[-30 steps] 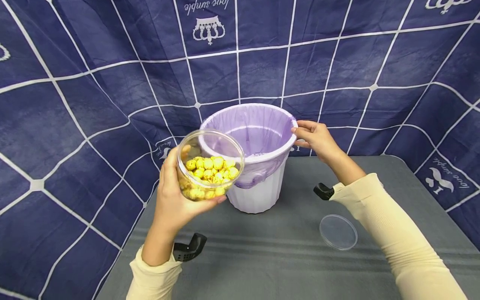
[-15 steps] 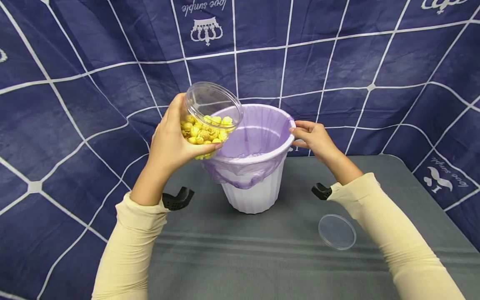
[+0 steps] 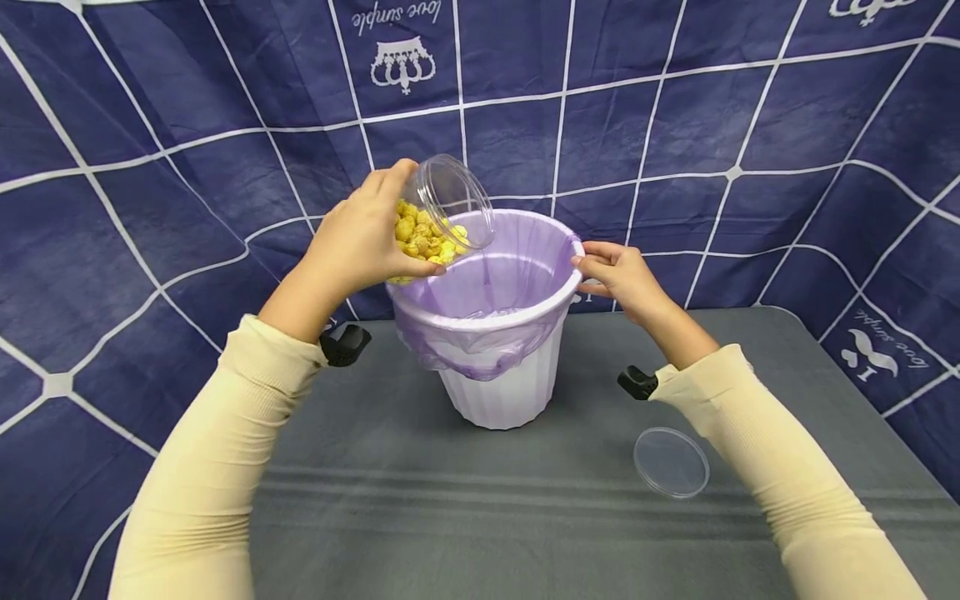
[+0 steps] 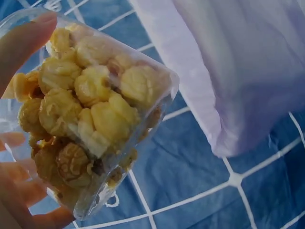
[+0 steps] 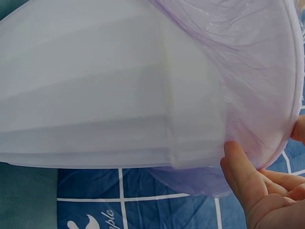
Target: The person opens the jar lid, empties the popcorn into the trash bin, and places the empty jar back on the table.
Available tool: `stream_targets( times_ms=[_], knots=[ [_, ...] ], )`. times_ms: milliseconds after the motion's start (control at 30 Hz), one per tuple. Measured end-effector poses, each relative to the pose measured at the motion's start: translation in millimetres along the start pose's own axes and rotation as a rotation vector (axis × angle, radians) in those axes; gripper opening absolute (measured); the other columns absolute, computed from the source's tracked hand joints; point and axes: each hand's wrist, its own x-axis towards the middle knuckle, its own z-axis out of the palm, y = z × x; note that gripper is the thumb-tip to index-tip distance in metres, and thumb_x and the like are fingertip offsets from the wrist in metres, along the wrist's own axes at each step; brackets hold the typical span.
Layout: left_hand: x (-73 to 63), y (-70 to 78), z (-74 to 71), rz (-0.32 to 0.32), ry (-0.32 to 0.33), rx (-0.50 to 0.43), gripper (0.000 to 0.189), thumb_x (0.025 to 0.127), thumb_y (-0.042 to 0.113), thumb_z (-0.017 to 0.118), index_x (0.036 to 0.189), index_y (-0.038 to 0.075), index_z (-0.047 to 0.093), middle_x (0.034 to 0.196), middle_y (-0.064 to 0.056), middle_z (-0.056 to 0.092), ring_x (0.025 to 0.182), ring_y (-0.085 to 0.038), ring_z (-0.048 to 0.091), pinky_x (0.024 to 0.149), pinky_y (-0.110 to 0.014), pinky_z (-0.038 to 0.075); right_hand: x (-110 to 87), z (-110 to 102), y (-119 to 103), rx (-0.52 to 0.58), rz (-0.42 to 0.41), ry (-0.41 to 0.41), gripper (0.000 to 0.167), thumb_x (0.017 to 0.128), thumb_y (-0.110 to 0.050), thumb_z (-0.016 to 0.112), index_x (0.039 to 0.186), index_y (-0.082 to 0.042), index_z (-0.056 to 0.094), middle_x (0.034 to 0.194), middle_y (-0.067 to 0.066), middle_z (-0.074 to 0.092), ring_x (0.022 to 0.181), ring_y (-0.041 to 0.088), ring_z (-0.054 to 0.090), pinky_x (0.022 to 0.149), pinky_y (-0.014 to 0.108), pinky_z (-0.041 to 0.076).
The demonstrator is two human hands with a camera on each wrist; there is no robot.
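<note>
My left hand (image 3: 360,233) grips a clear plastic tub (image 3: 457,196), fingers and thumb around its side. Yellow popcorn (image 3: 422,233) fills its lower part, showing closely through the wall in the left wrist view (image 4: 90,95). The tub is tilted, mouth toward the right, over the left rim of a white bin (image 3: 501,392). A purple bag (image 3: 487,350) lines the bin and folds down over its rim. On the bin's right side, my right hand (image 3: 618,275) pinches the rim, thumb inside and fingers against the outside, also seen in the right wrist view.
A clear round lid (image 3: 671,462) lies on the grey tabletop (image 3: 465,517), right of the bin. Behind and beside the table hangs dark blue cloth (image 3: 510,142) with white lines and printed crowns.
My left hand has raised the tub, carried it over the bin's left rim and tipped it further rightward. The popcorn stays inside. My right hand keeps its hold on the rim.
</note>
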Motion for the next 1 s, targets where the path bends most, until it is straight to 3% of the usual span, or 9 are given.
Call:
stream_targets(
  times_ms=[133, 333, 467, 700, 933, 1000],
  knots=[
    [6.4, 1.3, 2.0, 0.094, -0.045, 0.115, 0.107, 0.051, 0.052, 0.079, 0.135, 0.013, 0.026, 0.125, -0.019, 0.041, 0.107, -0.04, 0.044, 0.082, -0.057, 0.038, 0.1, 0.3, -0.3, -0.001, 0.001, -0.003, 0.056, 0.087, -0.011, 0.058, 0.133, 0.009, 0.033, 0.124, 0.027, 0.045, 0.101, 0.022, 0.056, 0.074, 0.029, 0.05],
    [8.7, -0.8, 10.4, 0.239, -0.026, 0.328, 0.103, 0.051, 0.05, 0.079, 0.132, 0.011, 0.03, 0.122, -0.019, 0.041, 0.105, -0.041, 0.044, 0.081, -0.054, 0.039, -1.4, 1.2, -1.1, 0.011, -0.002, -0.007, 0.056, 0.087, -0.01, 0.057, 0.133, 0.01, 0.032, 0.124, 0.028, 0.045, 0.106, 0.029, 0.053, 0.074, 0.029, 0.05],
    [8.0, -3.9, 15.4, 0.302, 0.031, 0.441, 0.099, 0.049, 0.048, 0.08, 0.129, 0.011, 0.034, 0.12, -0.019, 0.042, 0.105, -0.04, 0.043, 0.079, -0.054, 0.038, -2.3, 1.3, -1.5, 0.013, -0.004, -0.007, 0.055, 0.087, -0.01, 0.057, 0.133, 0.01, 0.032, 0.124, 0.028, 0.045, 0.107, 0.03, 0.052, 0.074, 0.029, 0.05],
    [6.7, -10.2, 22.3, 0.377, 0.097, 0.526, 0.094, 0.046, 0.043, 0.082, 0.124, 0.012, 0.038, 0.114, -0.018, 0.044, 0.1, -0.038, 0.044, 0.074, -0.053, 0.036, -2.0, 1.9, -1.1, 0.011, -0.012, -0.001, 0.054, 0.087, -0.01, 0.057, 0.132, 0.01, 0.034, 0.123, 0.028, 0.046, 0.106, 0.03, 0.053, 0.074, 0.029, 0.05],
    [7.6, -14.2, 27.3, 0.516, 0.213, 0.623, 0.093, 0.042, 0.036, 0.084, 0.123, 0.012, 0.042, 0.108, -0.016, 0.046, 0.097, -0.036, 0.043, 0.077, -0.052, 0.035, -1.4, 1.6, 0.3, 0.003, -0.006, 0.007, 0.055, 0.087, -0.011, 0.057, 0.132, 0.009, 0.034, 0.123, 0.027, 0.046, 0.104, 0.028, 0.055, 0.074, 0.029, 0.05],
    [8.3, -14.7, 27.8, 0.552, 0.237, 0.643, 0.082, 0.049, 0.026, 0.081, 0.122, 0.014, 0.044, 0.107, -0.016, 0.046, 0.099, -0.036, 0.042, 0.081, -0.052, 0.034, -1.5, 1.6, 0.2, 0.007, -0.007, 0.01, 0.054, 0.087, -0.01, 0.057, 0.132, 0.009, 0.034, 0.123, 0.028, 0.046, 0.104, 0.029, 0.054, 0.074, 0.029, 0.05]
  ],
)
